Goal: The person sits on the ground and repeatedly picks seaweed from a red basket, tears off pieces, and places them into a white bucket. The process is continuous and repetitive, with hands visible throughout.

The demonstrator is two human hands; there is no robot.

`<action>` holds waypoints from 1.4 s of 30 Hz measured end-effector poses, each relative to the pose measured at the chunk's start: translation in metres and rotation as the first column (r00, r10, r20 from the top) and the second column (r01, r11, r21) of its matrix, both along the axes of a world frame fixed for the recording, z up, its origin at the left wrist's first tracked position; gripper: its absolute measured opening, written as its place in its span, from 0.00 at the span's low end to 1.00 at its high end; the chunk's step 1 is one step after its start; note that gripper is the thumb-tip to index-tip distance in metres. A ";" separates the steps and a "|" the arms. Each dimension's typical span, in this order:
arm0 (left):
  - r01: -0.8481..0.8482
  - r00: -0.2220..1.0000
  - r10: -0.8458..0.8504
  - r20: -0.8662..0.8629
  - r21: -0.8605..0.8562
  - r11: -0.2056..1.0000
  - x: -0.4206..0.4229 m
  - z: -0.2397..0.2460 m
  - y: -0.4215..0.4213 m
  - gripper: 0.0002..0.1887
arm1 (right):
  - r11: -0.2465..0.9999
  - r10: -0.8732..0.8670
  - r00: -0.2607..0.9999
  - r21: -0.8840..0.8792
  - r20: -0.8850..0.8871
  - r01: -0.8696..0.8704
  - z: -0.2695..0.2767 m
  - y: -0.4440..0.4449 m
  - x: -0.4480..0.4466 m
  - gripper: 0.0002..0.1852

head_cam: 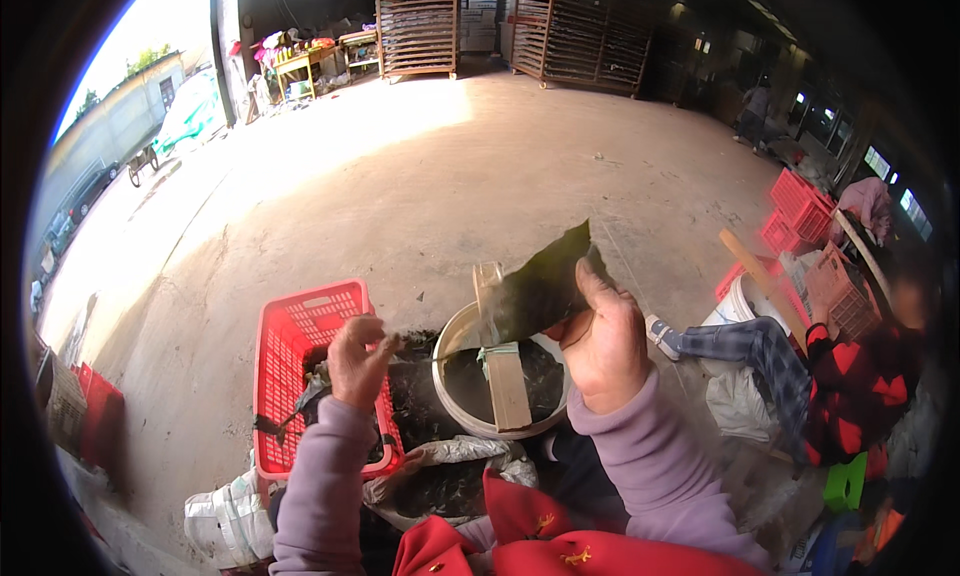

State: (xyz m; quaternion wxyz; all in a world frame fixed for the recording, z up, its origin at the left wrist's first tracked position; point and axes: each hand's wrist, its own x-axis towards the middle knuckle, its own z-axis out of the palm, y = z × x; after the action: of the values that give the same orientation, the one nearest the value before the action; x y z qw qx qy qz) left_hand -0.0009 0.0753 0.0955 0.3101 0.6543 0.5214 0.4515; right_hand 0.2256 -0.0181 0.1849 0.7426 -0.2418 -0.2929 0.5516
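Observation:
My right hand [604,336] grips a dark green, leathery sheet [536,287], which looks like kelp, by its right part, above a round pale bucket [459,415]. A wooden board [510,396] with a greenish tie lies across the bucket, and dark scraps show inside. My left hand [362,362] is raised between the bucket and a red plastic basket [271,343], fingers bent; a thin dark strip seems to run from its fingertips towards the bucket, but its hold is unclear. The basket holds dark pieces. Below the bucket, an open woven sack [517,463] contains more dark material.
At the right sits a co-worker in a red and black top [855,388], near a white bucket [739,306] and red crates [802,205]. Another person bends farther back. Wheeled tray racks [418,28] stand at the back. Dark scraps lie on the floor between basket and bucket.

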 end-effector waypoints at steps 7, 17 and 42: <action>0.493 0.657 -0.417 0.628 0.060 0.868 0.027 -0.045 -0.060 0.37 | 0.933 0.197 0.963 -0.268 -0.182 -0.241 -0.078 -0.018 -0.043 0.15; 0.727 0.670 -0.575 0.469 -0.259 0.636 0.017 -0.030 -0.065 0.02 | 0.813 0.502 0.860 -0.388 0.090 -0.434 -0.138 -0.027 0.003 0.12; 0.544 0.838 -0.515 -0.177 0.223 0.809 0.011 -0.074 -0.050 0.07 | 0.999 0.035 0.220 -0.026 0.975 -0.046 -0.141 -0.017 -0.008 0.24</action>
State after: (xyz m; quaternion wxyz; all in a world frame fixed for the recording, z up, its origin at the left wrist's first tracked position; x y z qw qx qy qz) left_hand 0.0105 0.0250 0.0212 0.3050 0.8324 0.2690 0.3765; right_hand 0.2179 -0.0354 0.0441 0.3841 -0.5222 -0.7006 0.2981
